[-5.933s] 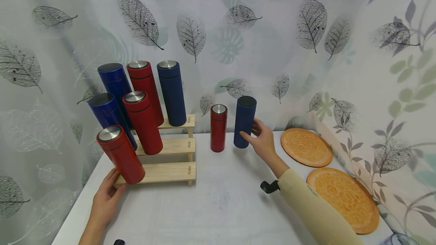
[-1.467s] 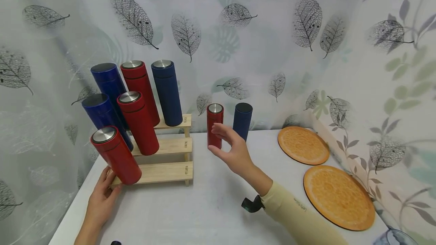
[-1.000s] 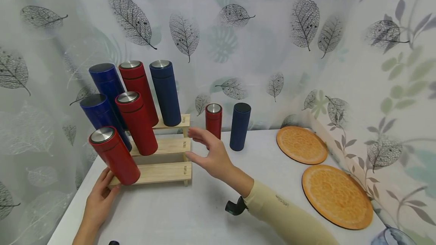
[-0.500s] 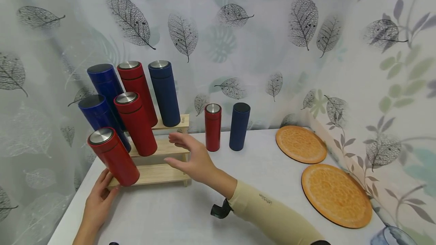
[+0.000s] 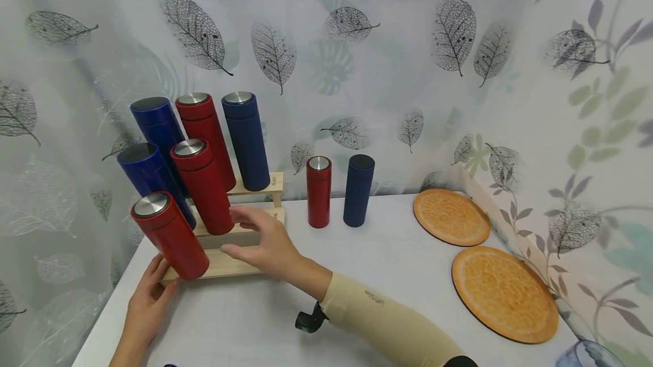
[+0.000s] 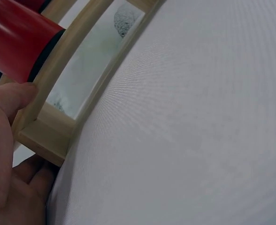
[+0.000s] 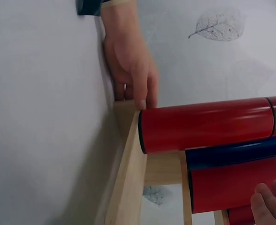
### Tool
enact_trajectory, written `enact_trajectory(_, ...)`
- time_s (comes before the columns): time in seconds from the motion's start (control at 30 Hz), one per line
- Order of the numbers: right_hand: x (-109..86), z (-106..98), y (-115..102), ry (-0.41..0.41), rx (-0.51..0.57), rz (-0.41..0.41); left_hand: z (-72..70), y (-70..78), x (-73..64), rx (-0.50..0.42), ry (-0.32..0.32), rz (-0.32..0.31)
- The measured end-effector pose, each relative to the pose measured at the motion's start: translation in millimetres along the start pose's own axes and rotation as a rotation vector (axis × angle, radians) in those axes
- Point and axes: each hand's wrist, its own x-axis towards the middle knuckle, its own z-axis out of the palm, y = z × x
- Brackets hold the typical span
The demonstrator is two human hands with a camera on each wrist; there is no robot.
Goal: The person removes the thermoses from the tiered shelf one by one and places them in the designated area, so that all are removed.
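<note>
My left hand (image 5: 148, 302) grips the left end of the three-step wooden rack (image 5: 232, 265), thumb on the lowest step and fingers behind its leg in the left wrist view. Right above that thumb stands a red vacuum flask (image 5: 176, 245) with a steel-topped lid. My right hand (image 5: 272, 248) reaches over the rack, thumb and fingers spread apart and holding nothing. Its fingertips are right at the lower part of the red flask (image 5: 206, 194) on the middle step, beside a blue flask (image 5: 153, 168). In the right wrist view, its fingers (image 7: 272, 206) overlap that red flask.
The top step carries a blue flask (image 5: 155, 117), a red flask (image 5: 201, 123) and a dark blue flask (image 5: 247, 143). A smaller red flask (image 5: 318, 197) and dark blue flask (image 5: 359, 191) stand on the table's back. Two round orange mats (image 5: 451, 216) lie at right.
My right hand has let go of the small dark blue flask and moved left, past the small red one, to the rack's middle step. My left hand has stayed at the rack.
</note>
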Motion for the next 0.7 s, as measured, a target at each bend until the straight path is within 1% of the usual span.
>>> enact_trajectory(0.1,1.2,5,2,0.002,-0.006,0.007,-0.4,0.5,-0.2,0.008,-0.005,-0.009)
enact_trajectory(0.17,1.7,9,3,0.0,-0.028,0.015,-0.5,0.7,0.2,0.012,-0.01,-0.014)
enact_trajectory(0.33,3.3,20,5,-0.018,-0.063,0.021,-1.3,0.3,1.2,0.012,-0.016,-0.004)
enact_trajectory(0.43,4.2,27,6,-0.029,-0.064,0.032,-1.4,0.3,1.6,0.008,-0.019,0.0)
enact_trajectory(0.6,6.4,35,9,-0.043,-0.045,0.079,-1.8,0.6,1.5,0.008,-0.012,0.001)
enact_trajectory(0.7,7.4,39,10,-0.048,-0.027,0.122,-1.3,0.6,2.2,0.014,-0.011,-0.007)
